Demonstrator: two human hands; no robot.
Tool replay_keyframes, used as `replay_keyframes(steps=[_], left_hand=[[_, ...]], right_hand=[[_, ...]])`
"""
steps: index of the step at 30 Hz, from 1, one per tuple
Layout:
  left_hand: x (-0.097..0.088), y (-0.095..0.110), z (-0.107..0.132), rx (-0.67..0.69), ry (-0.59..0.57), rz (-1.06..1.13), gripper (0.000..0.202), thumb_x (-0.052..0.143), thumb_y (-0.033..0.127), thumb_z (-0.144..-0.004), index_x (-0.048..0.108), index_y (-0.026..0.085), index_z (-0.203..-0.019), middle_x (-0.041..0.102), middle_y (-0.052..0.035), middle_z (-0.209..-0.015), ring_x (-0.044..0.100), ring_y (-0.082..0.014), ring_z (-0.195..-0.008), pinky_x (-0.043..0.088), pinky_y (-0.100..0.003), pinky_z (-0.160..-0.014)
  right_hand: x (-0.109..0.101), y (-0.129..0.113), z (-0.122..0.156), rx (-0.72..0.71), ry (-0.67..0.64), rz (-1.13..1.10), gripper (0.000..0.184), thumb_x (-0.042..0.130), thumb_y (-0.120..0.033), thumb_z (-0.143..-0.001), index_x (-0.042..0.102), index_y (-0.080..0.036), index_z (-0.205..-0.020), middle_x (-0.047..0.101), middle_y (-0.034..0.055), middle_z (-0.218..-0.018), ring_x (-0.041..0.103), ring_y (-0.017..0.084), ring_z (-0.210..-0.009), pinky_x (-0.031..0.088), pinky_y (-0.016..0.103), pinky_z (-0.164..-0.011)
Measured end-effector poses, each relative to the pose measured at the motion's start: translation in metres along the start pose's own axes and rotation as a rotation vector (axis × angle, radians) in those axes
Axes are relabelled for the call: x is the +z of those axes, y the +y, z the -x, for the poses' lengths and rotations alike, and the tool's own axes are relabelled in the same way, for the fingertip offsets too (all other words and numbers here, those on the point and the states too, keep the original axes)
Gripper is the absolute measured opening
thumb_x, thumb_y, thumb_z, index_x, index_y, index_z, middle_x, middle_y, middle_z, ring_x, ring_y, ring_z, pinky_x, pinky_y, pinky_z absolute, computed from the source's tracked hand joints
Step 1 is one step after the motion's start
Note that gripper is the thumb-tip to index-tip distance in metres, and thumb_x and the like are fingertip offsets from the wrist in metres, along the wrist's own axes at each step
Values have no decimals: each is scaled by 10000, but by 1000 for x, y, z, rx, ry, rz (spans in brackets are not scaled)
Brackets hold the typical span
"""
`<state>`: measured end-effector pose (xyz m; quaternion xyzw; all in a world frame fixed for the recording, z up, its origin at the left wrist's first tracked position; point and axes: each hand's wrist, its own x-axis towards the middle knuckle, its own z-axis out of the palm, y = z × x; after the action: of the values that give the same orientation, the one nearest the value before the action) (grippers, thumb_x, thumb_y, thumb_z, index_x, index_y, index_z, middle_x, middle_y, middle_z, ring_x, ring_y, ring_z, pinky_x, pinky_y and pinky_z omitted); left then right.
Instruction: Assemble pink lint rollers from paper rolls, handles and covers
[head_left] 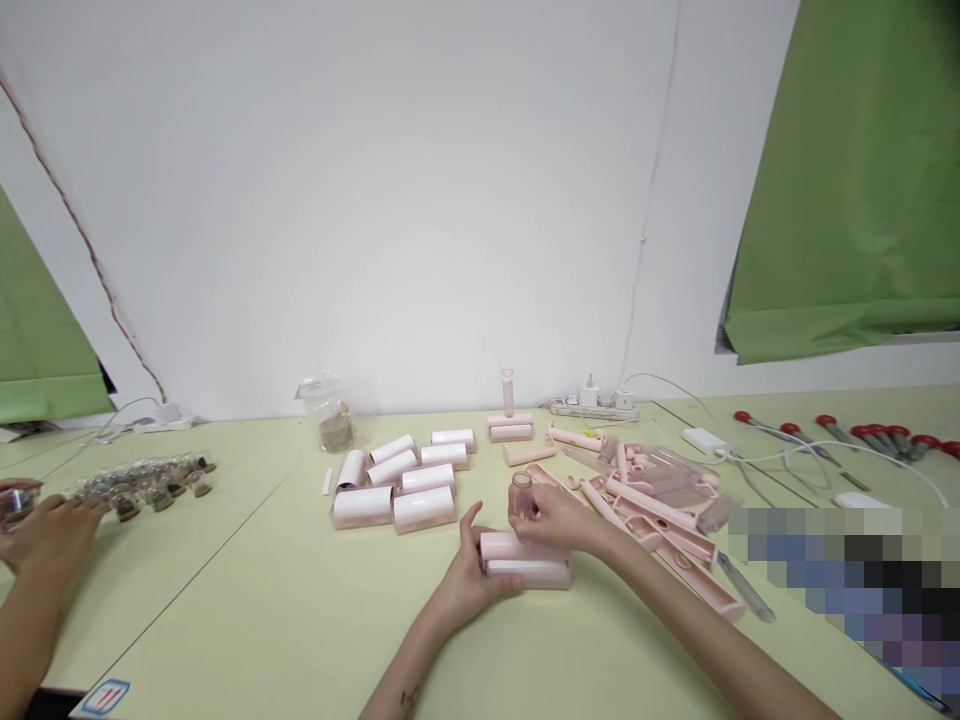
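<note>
Head: one held roller (527, 573), eight white rolls (424, 509)

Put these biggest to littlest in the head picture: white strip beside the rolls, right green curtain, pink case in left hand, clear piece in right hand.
1. Green curtain
2. Pink case
3. Clear piece
4. White strip

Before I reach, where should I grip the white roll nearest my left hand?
Probably grip the white roll across its rounded top near the right end, coming from the front right: it lies sideways, with another roll close on its left.
</note>
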<state>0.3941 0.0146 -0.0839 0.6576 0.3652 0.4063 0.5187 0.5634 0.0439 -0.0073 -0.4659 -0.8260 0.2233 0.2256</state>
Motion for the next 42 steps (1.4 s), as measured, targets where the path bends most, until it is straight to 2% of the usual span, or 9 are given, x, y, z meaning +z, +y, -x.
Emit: replay_keyframes(steps=[2, 5, 10, 18, 23, 27, 32, 37, 42], left_hand=[[-1, 0, 0, -11, -1, 1, 949, 692, 320, -630, -5, 247, -1269, 436, -45, -997, 516, -179, -872, 422, -333, -780], [-1, -2, 0, -15, 16, 14, 935, 697, 323, -623, 23, 233, -1265, 434, -57, -1015, 516, -182, -884, 420, -330, -790], [-1, -2, 1, -10, 21, 16, 932, 695, 326, -625, 52, 210, -1289, 460, -75, -1040, 523, -195, -901, 416, -325, -796], [-8, 2, 0, -54, -45, 51, 1097, 708, 284, -616, -116, 230, -1338, 432, -98, -1212, 469, -195, -1009, 370, -314, -873], [-11, 2, -1, -100, -57, 65, 1136, 733, 286, -575, -102, 212, -1342, 484, -89, -1123, 500, -186, -932, 415, -288, -792], [-10, 5, 0, -137, -61, 57, 1100, 728, 270, -579, -53, 203, -1350, 509, -73, -1078, 495, -165, -896, 415, -276, -773], [-13, 7, -1, -163, -76, 58, 1109, 737, 265, -564, -43, 205, -1349, 476, -71, -1116, 471, -166, -926, 400, -272, -799], [-22, 9, -4, -248, -195, 133, 1153, 773, 262, -495, -5, 252, -1346, 478, -38, -1045, 490, -129, -822, 422, -257, -738], [-22, 11, -3, -247, -155, 101, 1124, 782, 254, -467, 83, 251, -1348, 454, -32, -1030, 499, -137, -809, 432, -265, -721]], right_hand=[[-3, 1, -1, -20, -35, -2, 20, 501, -171, -608, 495, -176, -626, 489, -30, -606, 438, 108, -592, 269, 191, -479], [-4, 2, -2, -38, -76, 3, 80, 502, -159, -595, 516, -184, -669, 509, -29, -647, 445, 110, -618, 276, 188, -492], [-4, 3, -9, -70, -180, 9, 48, 508, -170, -591, 500, -183, -636, 486, -48, -599, 410, 90, -551, 238, 193, -464], [-7, 6, -20, -178, -304, -68, 79, 510, -142, -573, 450, -174, -614, 398, -71, -551, 361, 68, -519, 234, 181, -443], [-2, 12, -11, -179, -243, -130, 81, 489, -127, -593, 444, -174, -641, 368, -63, -569, 360, 80, -552, 250, 182, -466], [-3, 15, -6, -154, -237, -186, 121, 492, -126, -597, 457, -178, -700, 409, -54, -622, 393, 89, -593, 272, 180, -488], [-9, 14, -14, -169, -384, -279, 122, 488, -105, -586, 441, -170, -677, 470, -47, -642, 440, 89, -615, 319, 173, -515], [-14, 11, -16, -180, -540, -359, 100, 475, -150, -631, 413, -167, -707, 502, -34, -645, 489, 88, -603, 348, 168, -499], [-17, 4, -11, -184, -561, -315, 115, 457, -124, -623, 432, -171, -726, 507, -38, -641, 488, 87, -595, 346, 166, -486]])
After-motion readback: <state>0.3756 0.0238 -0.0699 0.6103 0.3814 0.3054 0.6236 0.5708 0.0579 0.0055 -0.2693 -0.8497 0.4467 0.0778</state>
